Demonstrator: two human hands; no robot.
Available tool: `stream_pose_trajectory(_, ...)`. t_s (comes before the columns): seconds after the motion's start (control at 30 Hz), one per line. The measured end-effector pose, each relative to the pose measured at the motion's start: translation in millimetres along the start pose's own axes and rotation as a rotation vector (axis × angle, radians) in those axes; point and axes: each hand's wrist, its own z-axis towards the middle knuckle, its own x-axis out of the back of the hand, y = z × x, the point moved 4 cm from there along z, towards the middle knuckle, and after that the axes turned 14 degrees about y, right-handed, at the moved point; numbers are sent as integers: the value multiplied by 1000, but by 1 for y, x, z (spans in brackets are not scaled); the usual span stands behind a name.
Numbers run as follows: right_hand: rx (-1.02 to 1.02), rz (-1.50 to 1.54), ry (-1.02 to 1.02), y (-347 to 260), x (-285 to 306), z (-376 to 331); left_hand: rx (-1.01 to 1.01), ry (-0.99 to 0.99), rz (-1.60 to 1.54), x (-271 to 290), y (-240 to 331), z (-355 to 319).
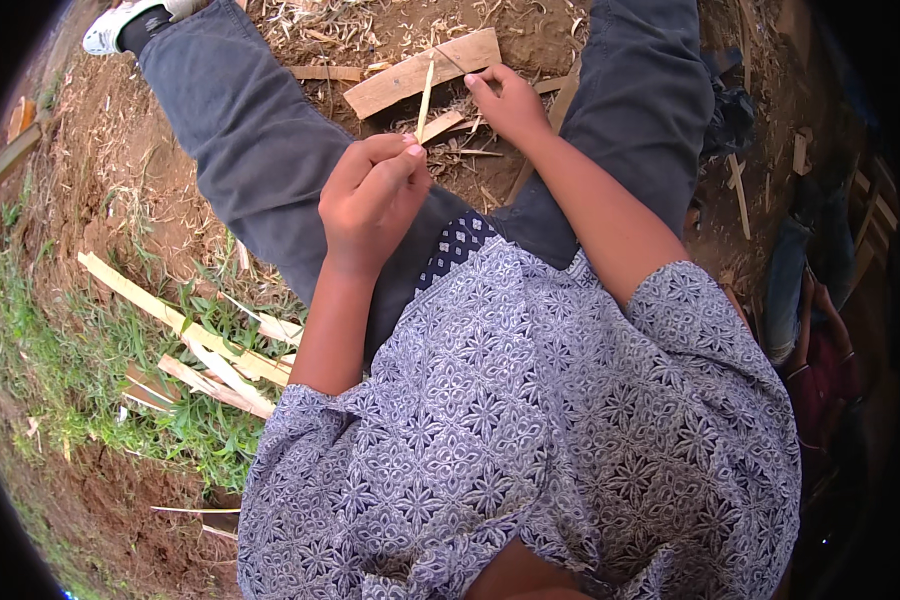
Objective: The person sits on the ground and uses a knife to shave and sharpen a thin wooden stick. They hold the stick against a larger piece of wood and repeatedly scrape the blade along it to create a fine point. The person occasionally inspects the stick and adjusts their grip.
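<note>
Between my spread legs, my left hand is closed on a thin, pale wooden stick, pinched near its lower end and pointing up and away. My right hand grips a thin, dark, narrow piece, maybe a blade, whose far end comes close to the stick's tip. Whether the two touch I cannot tell. Under both lies a flat wooden board, slanting across the ground just beyond my hands. The handle end of the dark piece is hidden in my right fist.
Wood shavings cover the brown soil around the board. Split wooden strips lie on grass at my left. Another person's arm shows at the far right, near more strips. A plank sticks in at the left edge.
</note>
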Motion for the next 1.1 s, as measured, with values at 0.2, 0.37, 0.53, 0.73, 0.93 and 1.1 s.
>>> stream_pose_trajectory(0.2,-6,66,-223,-24,7,-16,-3,36,19,-1,0,0)
stream_pose_trajectory(0.37,32,-151,-93,-2,2,3,-3,11,-13,-4,2,0)
stream_pose_trajectory(0.53,-12,-18,-48,-11,11,-4,5,35,59,-2,1,0)
stream_pose_trajectory(0.73,0,-28,-220,-34,22,-22,28,26,62,-2,1,0)
stream_pose_trajectory(0.93,26,-182,-87,-2,4,5,12,8,44,-5,3,-1)
stream_pose_trajectory(1.1,-50,-65,-25,-2,4,2,31,4,72,-5,1,-1)
